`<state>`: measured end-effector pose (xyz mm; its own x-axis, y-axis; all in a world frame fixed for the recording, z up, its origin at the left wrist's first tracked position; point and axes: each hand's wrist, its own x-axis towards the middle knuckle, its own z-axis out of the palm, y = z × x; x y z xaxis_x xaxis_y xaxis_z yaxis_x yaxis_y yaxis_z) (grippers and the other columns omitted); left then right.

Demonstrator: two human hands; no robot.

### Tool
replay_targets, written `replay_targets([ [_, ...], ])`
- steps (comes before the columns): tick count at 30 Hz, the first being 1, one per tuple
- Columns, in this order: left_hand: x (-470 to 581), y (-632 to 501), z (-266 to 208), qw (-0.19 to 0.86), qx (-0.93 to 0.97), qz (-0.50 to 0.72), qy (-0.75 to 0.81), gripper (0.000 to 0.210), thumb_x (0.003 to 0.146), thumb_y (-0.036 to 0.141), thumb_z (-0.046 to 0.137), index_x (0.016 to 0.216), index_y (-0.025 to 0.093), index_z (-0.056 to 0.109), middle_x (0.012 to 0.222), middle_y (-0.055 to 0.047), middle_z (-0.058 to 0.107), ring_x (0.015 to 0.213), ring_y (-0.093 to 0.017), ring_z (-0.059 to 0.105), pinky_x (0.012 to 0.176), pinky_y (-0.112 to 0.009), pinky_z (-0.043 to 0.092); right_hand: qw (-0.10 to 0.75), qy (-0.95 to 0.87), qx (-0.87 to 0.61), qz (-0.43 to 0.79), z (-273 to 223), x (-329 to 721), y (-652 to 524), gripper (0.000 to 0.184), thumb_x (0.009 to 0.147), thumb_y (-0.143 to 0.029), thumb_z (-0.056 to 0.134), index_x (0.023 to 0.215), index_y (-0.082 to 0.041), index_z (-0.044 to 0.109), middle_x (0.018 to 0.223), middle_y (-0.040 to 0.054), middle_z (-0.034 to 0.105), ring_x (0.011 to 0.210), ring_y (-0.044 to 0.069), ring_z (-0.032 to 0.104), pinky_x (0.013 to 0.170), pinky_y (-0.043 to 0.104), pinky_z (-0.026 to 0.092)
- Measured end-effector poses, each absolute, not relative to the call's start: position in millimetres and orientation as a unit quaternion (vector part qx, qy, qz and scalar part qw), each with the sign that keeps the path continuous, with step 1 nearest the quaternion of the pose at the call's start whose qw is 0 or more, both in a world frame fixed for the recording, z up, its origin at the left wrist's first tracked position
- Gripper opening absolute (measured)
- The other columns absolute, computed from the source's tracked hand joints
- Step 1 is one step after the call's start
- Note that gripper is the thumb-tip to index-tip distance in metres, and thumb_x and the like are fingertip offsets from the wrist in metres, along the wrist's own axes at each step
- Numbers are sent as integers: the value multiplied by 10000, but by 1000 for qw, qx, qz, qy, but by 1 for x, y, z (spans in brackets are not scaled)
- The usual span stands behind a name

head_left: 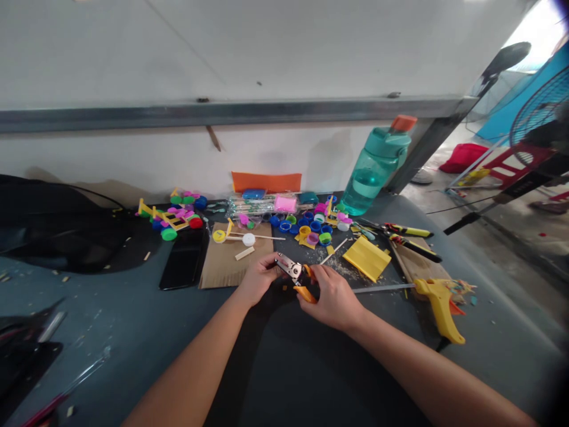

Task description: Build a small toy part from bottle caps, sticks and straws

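My right hand (332,295) is wrapped round the orange handles of a pair of wire strippers (293,270), their metal jaws pointing away to the left. At the jaws, my left hand (263,276) is closed in a pinch; what its fingertips hold is too small to make out. Just beyond it a piece of cardboard (222,267) carries a thin stick with a white cap (248,239), a yellow cap (219,236) and a short pale strip (244,254). Several coloured bottle caps (312,238) are gathered behind the strippers. A yellow folded sheet (367,258) lies to the right.
A black phone (181,261) and small wheeled builds (171,216) are at left. A teal water bottle (372,169) stands by the wall. Pliers (413,244) and a yellow glue gun (440,305) lie at right. A black bag (53,225) occupies the far left; a fan (542,118) stands beyond the table.
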<state>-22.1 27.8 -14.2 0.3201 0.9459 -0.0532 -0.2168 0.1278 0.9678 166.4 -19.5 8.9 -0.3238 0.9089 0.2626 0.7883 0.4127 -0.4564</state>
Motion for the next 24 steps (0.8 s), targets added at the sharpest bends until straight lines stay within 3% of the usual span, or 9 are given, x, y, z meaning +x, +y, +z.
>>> replay_targets([
  [10,-22,28,-15,644,483,444,394,272,669,384,745,749,141,650,685,10,588,657,-119,519,644,-234,416,265,-804,-523,97,1,170,-16,199,751,-315,592,882,-190,510,740,38,586,689,184,569,630,280,451],
  [17,-21,26,-8,651,465,447,399,239,717,375,706,755,150,633,719,2,595,641,-116,534,634,-239,434,306,-770,-551,100,0,172,-12,360,681,-362,641,958,-177,504,791,61,583,725,213,572,661,328,481],
  [24,-21,25,-9,650,471,451,390,240,719,384,702,752,156,633,678,9,590,617,-112,521,620,-231,418,293,-794,-525,91,4,169,-15,416,680,-357,636,1018,-161,493,891,98,592,837,255,566,753,382,485],
])
